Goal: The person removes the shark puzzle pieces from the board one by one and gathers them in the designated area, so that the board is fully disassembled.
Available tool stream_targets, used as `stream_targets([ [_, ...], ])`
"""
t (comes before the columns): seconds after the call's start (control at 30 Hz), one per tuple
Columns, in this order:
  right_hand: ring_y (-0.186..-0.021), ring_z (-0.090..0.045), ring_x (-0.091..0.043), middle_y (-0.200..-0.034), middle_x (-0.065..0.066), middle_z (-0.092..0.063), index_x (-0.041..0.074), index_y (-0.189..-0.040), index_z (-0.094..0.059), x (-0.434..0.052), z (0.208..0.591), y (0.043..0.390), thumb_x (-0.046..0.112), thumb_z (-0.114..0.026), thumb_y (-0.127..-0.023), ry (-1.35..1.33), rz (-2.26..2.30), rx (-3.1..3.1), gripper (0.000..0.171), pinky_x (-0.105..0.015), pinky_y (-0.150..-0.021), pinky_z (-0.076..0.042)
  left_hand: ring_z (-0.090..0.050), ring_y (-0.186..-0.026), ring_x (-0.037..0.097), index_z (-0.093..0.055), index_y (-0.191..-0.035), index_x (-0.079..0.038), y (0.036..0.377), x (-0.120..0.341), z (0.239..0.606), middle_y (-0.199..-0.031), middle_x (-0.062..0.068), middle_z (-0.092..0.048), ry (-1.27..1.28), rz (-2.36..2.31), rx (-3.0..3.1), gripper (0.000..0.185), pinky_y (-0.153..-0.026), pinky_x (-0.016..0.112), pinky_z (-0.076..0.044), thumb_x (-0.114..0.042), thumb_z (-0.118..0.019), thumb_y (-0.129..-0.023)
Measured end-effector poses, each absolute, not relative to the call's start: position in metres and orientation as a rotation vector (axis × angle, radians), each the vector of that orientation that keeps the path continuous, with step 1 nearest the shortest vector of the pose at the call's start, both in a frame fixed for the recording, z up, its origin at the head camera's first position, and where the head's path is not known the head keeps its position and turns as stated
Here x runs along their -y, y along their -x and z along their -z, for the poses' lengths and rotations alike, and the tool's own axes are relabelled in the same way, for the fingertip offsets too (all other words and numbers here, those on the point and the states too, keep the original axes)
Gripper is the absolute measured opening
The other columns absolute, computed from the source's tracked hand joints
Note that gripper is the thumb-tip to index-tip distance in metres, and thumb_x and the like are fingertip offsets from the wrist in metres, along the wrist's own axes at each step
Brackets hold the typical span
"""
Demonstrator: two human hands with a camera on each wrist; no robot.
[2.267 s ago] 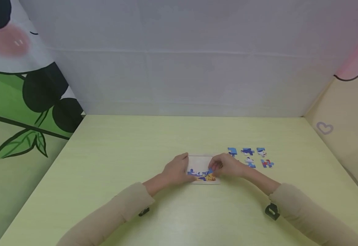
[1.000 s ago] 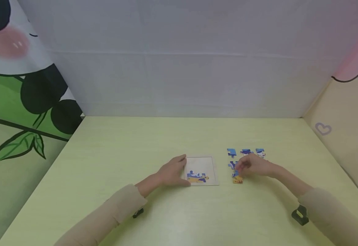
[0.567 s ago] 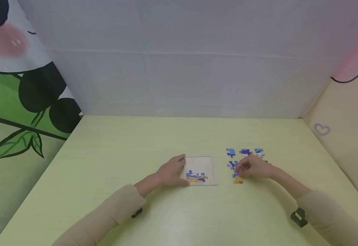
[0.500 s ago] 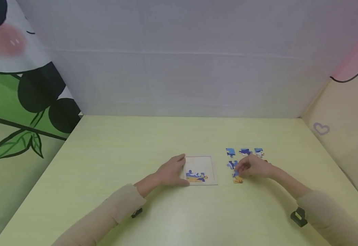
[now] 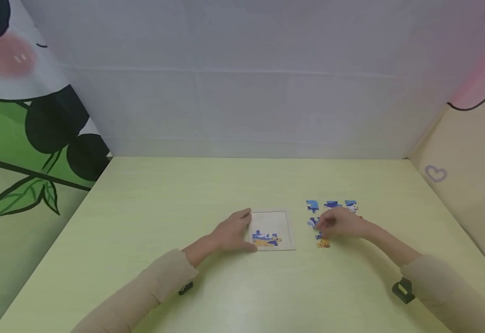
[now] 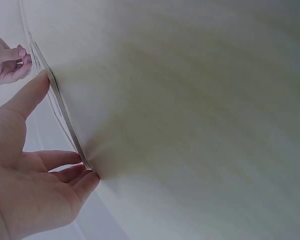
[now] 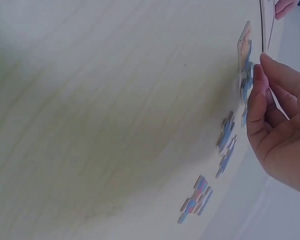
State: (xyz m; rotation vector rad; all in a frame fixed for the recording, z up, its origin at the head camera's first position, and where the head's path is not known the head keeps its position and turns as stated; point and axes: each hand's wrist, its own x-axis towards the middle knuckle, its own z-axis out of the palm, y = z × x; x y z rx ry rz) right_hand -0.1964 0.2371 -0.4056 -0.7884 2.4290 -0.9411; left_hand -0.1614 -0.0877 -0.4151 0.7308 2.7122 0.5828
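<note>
A pale puzzle tray [image 5: 272,219] lies on the yellow-green table [image 5: 184,199], with a few blue and yellow pieces seated along its near edge. My left hand [image 5: 235,230] rests against the tray's left side; in the left wrist view its straight fingers [image 6: 27,97] touch the thin tray edge [image 6: 60,107]. My right hand [image 5: 337,223] hovers over the loose pieces to the right, fingers loosely curled. Its fingertips [image 7: 256,75] touch a blue piece [image 7: 246,85] lying flat. A yellow and blue piece [image 5: 323,242] lies free just below the hand.
Three blue pieces [image 5: 332,204] form a row beyond the right hand, with more loose pieces [image 7: 195,200] beside it. Padded walls close the table at the back and right. Black wrist cameras [image 5: 402,289] sit on both beige sleeves.
The right hand carried a yellow and blue piece from the tray to the table on the right, let it go, and drew back slightly. The left hand stayed put.
</note>
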Motion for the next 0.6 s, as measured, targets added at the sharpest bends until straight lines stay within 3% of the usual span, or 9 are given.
stream_targets([
  [0.27,-0.069,-0.054,-0.009,-0.075,0.005,-0.062,0.003,-0.095,-0.068,-0.203,0.404,0.197,0.007,-0.067,-0.079,0.825,0.937,-2.448,0.016,-0.022,-0.062,-0.049,-0.025,-0.133,0.032,-0.033,-0.136,0.007,0.161,0.089,0.415,-0.146,0.018,-0.024,-0.731,-0.575,-2.714,0.088,-0.108,0.04,-0.025,-0.038,-0.074,-0.072],
  [0.6,-0.07,-0.054,-0.008,-0.081,0.001,-0.064,0.001,-0.097,-0.066,-0.153,0.41,0.197,0.008,-0.072,-0.075,0.908,0.967,-2.424,0.023,-0.021,-0.062,-0.048,-0.028,-0.131,0.033,-0.036,-0.134,0.007,0.161,0.09,0.414,-0.145,0.02,-0.026,-0.756,-0.594,-2.722,0.082,-0.108,0.041,-0.025,-0.034,-0.073,-0.073],
])
